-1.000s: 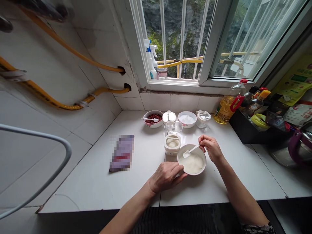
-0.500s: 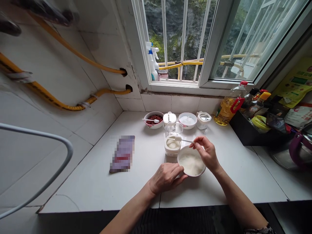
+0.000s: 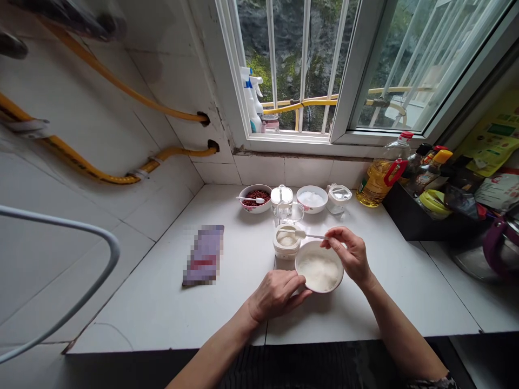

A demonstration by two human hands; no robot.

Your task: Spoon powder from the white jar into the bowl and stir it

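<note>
My left hand (image 3: 279,294) grips the left rim of a white bowl (image 3: 319,267) that holds pale powder. Between the fingertips of my right hand (image 3: 347,253) is the handle of a small white spoon (image 3: 300,234). The spoon's head lies over the near rim area of a white jar (image 3: 287,249), whose clear lid (image 3: 288,212) stands open behind it. Pale powder also fills the jar, which stands at the bowl's upper left.
Behind stand a bowl of red beans (image 3: 254,199) with a spoon, a closed jar (image 3: 281,195), a bowl of white powder (image 3: 312,200) and another lidded jar (image 3: 339,199). An oil bottle (image 3: 371,183) and black box (image 3: 413,224) are right; a blurred packet (image 3: 203,255) lies left.
My right hand has moved slightly to the right with the spoon, which has shifted right over the jar. My left hand and the bowl have stayed in place.
</note>
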